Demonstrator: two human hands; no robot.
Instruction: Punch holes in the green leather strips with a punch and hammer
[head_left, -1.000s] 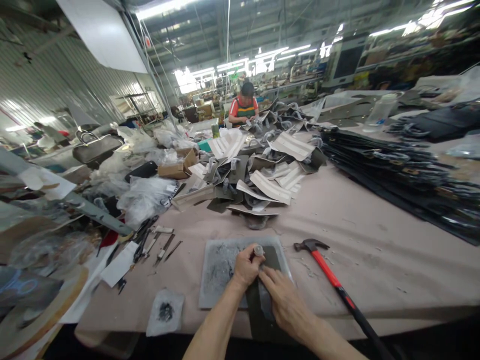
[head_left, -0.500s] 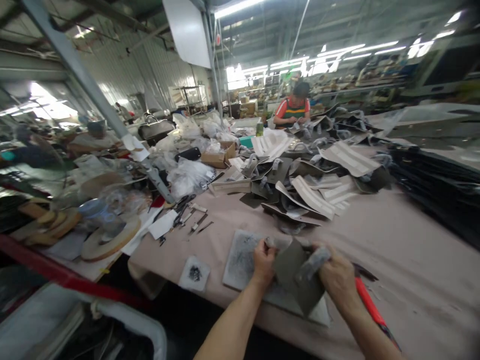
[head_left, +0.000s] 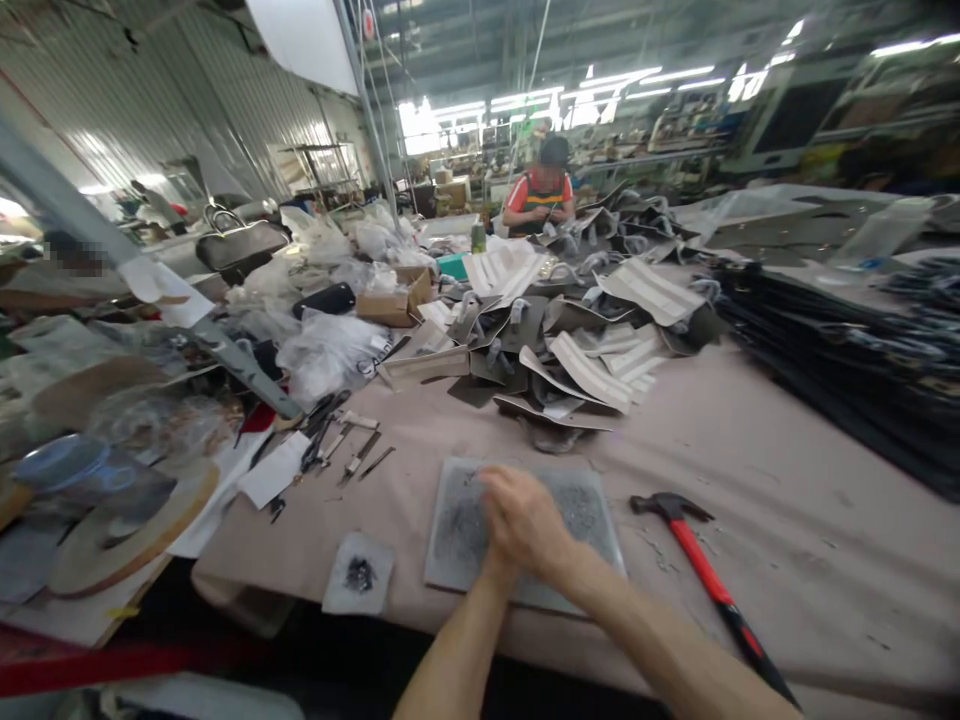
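My right hand [head_left: 534, 520] lies over my left hand [head_left: 498, 545], and the two touch above a grey, smudged board [head_left: 457, 535] at the table's front edge. The right hand's fingers are pressed together; anything inside them is hidden. Most of the left hand's fingers are covered by the right. To the right of the board lies a claw hammer [head_left: 701, 560] with a red and black handle. A small pale square [head_left: 358, 574] with dark bits on it rests to the left. Beyond the board is a heap of grey panels [head_left: 517, 345] with pale strips and wrapped handles.
Slim hand tools [head_left: 360, 450] and white paper [head_left: 274, 470] lie at left. A cardboard box [head_left: 394, 297] and plastic bags [head_left: 330, 355] stand behind them. Long black pieces [head_left: 840, 350] are piled at right. Another person [head_left: 538, 195] works across the table [head_left: 787, 520].
The grey panel that both hands held is out of them. My hands have come together over the board. The view has shifted right, and the whole hammer shows.
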